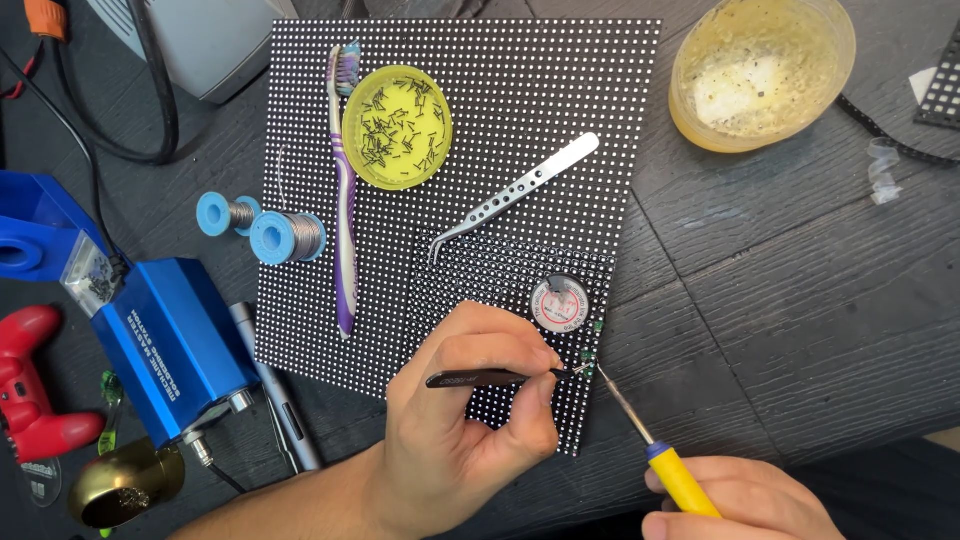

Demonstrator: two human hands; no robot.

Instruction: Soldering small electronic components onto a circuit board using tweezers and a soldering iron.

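Left hand point(470, 420) pinches black tweezers point(480, 378) on the dotted black panel point(500, 270) (white-speckled grid, corner exposed green); right hand point(750, 500) grips a yellow-handled iron point(650, 440) touching there.

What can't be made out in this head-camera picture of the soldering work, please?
- What the black tweezers in the left hand pinch: too small to tell.
- Where the soldering iron tip touches the small dotted panel: too fine to see.
- The right hand: cut off by the bottom edge.
- The clear tub: its top is cut off and its contents are blurred.
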